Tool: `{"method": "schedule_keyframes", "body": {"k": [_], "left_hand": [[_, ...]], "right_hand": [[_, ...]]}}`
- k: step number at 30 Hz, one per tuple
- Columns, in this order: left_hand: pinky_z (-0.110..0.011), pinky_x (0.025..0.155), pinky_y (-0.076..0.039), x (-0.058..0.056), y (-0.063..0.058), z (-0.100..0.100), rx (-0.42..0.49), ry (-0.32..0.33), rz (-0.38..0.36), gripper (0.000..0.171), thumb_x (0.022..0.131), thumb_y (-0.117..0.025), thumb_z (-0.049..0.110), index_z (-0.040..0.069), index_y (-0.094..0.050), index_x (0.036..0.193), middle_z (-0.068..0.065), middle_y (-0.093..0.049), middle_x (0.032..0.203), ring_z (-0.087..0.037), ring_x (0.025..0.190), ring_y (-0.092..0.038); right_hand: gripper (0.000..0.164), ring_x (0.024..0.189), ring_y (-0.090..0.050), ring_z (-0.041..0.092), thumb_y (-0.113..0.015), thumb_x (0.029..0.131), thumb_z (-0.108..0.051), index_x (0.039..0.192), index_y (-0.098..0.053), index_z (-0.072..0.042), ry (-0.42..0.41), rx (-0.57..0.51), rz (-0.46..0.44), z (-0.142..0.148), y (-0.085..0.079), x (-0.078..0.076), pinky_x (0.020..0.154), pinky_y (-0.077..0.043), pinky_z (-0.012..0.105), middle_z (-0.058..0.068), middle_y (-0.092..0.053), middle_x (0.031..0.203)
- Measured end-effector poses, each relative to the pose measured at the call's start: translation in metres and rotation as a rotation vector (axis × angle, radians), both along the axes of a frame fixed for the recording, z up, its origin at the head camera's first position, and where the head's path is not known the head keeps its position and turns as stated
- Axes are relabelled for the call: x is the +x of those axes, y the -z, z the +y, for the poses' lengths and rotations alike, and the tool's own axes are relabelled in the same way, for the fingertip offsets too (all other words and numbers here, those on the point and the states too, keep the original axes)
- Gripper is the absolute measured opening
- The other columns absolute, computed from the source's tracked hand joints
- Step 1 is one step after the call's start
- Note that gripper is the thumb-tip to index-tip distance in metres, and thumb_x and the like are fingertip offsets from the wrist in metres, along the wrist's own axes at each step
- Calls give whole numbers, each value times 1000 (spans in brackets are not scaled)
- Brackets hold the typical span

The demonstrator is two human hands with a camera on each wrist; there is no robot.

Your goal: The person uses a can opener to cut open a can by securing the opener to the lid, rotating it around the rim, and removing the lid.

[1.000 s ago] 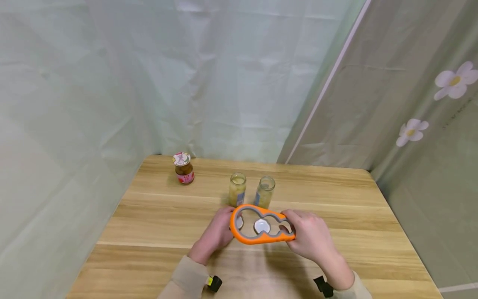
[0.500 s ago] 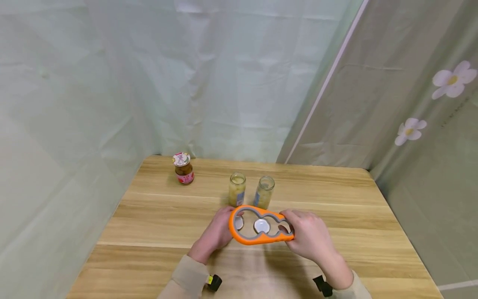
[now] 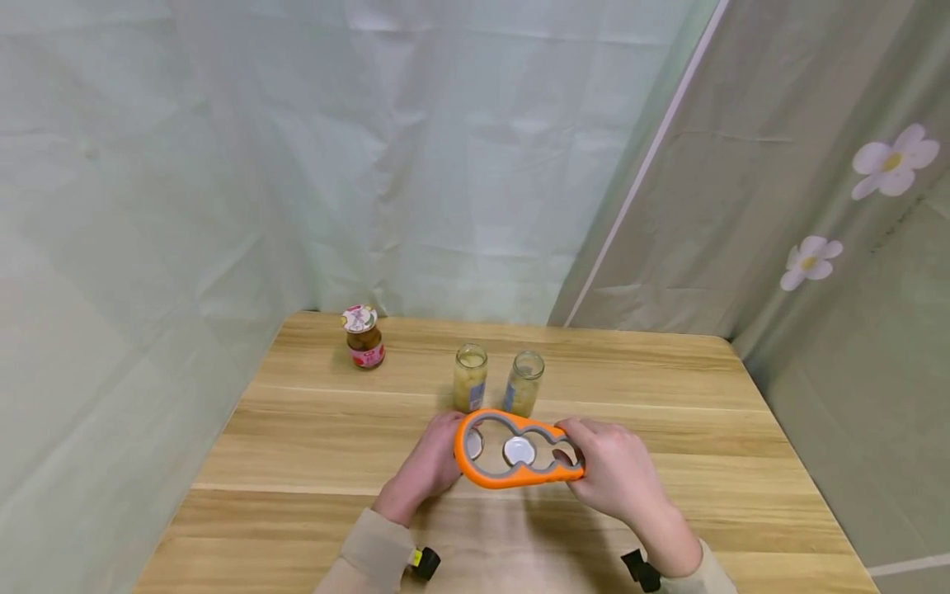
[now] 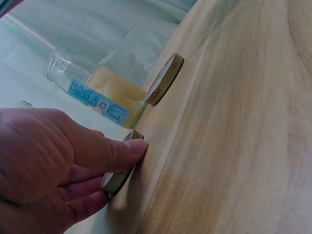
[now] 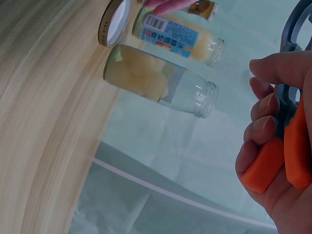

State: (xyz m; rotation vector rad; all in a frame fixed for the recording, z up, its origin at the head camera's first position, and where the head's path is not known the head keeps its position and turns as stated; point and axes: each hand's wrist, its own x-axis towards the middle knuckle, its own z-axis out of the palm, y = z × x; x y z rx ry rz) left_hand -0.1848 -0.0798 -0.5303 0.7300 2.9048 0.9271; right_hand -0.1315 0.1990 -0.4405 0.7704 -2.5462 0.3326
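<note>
A person's right hand (image 3: 616, 462) grips an orange-and-grey jar opener (image 3: 525, 476), its fingers curled round the narrow end, at lower centre of the head view. The tool has a smooth orange outer band and a scalloped grey lining, its openings shrinking from a wide loop on the left toward the hand. Below it, the left hand (image 3: 434, 454) pinches a round gold-sided metal lid (image 4: 119, 178) with a white inside between thumb and fingers. A matching gold-rimmed lid (image 3: 519, 450) lies white side up on the surface, seen through the opener. Just beyond stand two uncovered clear glass jars, the left jar (image 3: 471, 381) and right jar (image 3: 524, 386), both with pale yellow contents and blue labels. A small brown-filled jar (image 3: 365, 338) with a pink label and patterned cap stands upright near the surface's far left corner. The light wood-grain surface (image 3: 312, 450) meets pale grey-green curtains (image 3: 460, 165); white flowers with yellow centres (image 3: 891, 161) decorate the folds at right of the frame.
</note>
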Motion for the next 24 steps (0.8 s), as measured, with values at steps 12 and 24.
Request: {"method": "schedule_keyframes", "body": {"k": [12,24], "left_hand": [[-45,102,-45,3,-1,-5,127,-17,-50,70,76,-87,21,14,-56,138,-4,-59,128,-21,117,-50],[-48,105,-42,5,-17,-10,184,-45,-123,76,74,-87,18,16,-52,142,-4,-54,136,-22,124,-47]], "right_hand": [[27,54,-38,4,-73,72,-21,98,-66,-23,20,4,5,2,-1,2,46,-37,26,-17,-44,63],[27,53,-38,5,-74,72,-21,97,-66,-23,18,5,-7,1,-1,1,45,-36,25,-18,-42,64]]}}
